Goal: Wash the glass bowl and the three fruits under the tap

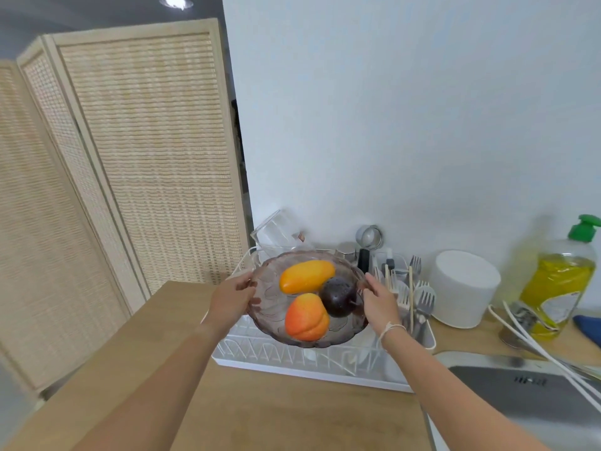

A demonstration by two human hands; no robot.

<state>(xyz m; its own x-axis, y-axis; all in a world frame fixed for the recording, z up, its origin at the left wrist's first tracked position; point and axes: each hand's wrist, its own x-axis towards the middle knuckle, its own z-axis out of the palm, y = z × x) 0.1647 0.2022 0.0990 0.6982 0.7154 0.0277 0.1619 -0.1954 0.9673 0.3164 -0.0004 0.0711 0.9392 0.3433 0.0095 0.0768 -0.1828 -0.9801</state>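
Hands grip opposite rims of the tinted, patterned glass bowl (270, 307) above the dish rack (292, 356): left hand (234, 296), right hand (379, 302). Inside lie a yellow mango (305, 276), an orange peach (305, 317) and a dark plum (338, 296). The sink (527, 392) is cut off at the frame's right edge.

Three fruits (307, 297) in the bowl (270, 307), above the rack (292, 356), sink (533, 395) right.

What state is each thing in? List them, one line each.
glass bowl: held over the dish rack, three fruits inside
mango: lying in bowl
peach: lying in bowl
dark plum: in bowl, between them
left hand: gripping bowl rim
right hand: gripping bowl rim
dish soap bottle: upright, capped
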